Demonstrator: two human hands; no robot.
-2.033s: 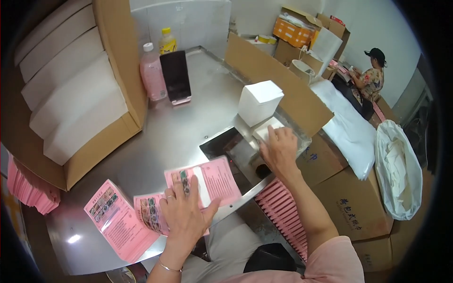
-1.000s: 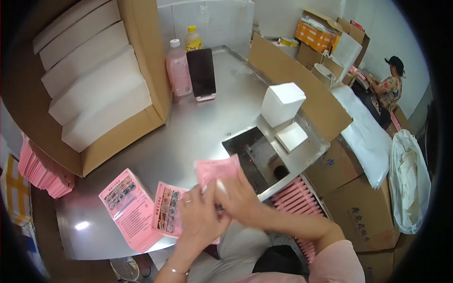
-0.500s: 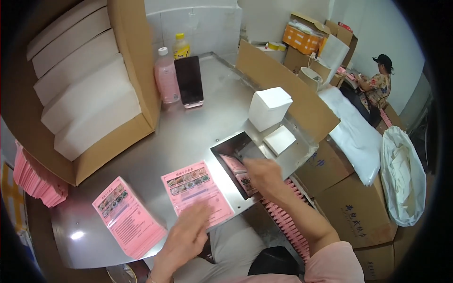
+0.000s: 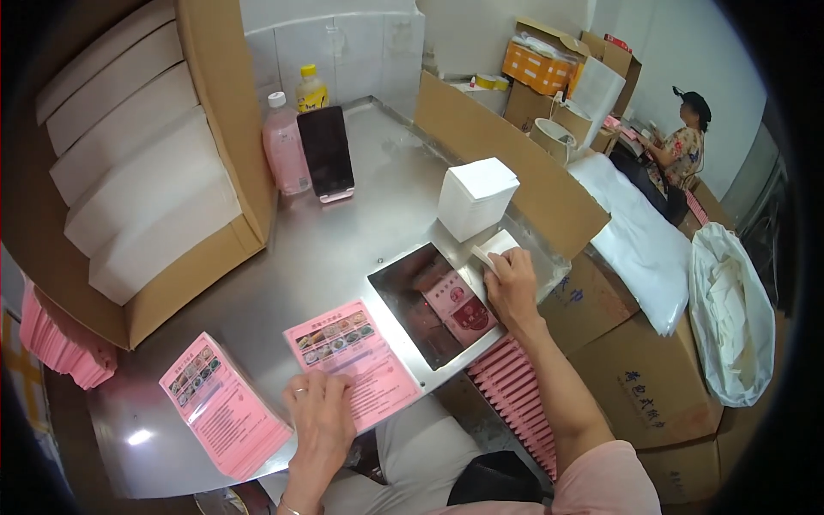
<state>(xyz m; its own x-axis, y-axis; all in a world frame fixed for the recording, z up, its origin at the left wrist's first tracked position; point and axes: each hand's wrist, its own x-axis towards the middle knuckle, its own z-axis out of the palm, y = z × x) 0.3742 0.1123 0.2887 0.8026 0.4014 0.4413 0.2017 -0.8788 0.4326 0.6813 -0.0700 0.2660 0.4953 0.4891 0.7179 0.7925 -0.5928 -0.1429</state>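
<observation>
My left hand (image 4: 322,422), with a ring on a finger, bends its fingers closed at the left edge of a pink printed sheet (image 4: 382,390); its fingertips are partly hidden. At the right, my right hand (image 4: 513,283) pinches a small white stack of folded napkins (image 4: 496,249), whose near edge is raised. Behind it stands a taller white stack of napkins (image 4: 477,202). Between my hands is a dark rectangular opening (image 4: 403,287) in the table, with a pink and dark red packet (image 4: 459,305) in it. A thick pile of pink printed sheets (image 4: 225,408) lies left of my left hand.
A carton (image 4: 193,283) of white stacks rises at the left. A phone (image 4: 326,154), a pink bottle (image 4: 286,146) and a yellow-capped bottle (image 4: 312,90) stand at the back of the metal table (image 4: 257,300). Pink packets (image 4: 515,403) line up below; cartons (image 4: 644,386) and a seated person (image 4: 682,150) are right.
My right hand has moved from the opening to the small white stack and taken hold of it. The packet in the opening now lies differently. My left hand has shifted left, its fingers bending.
</observation>
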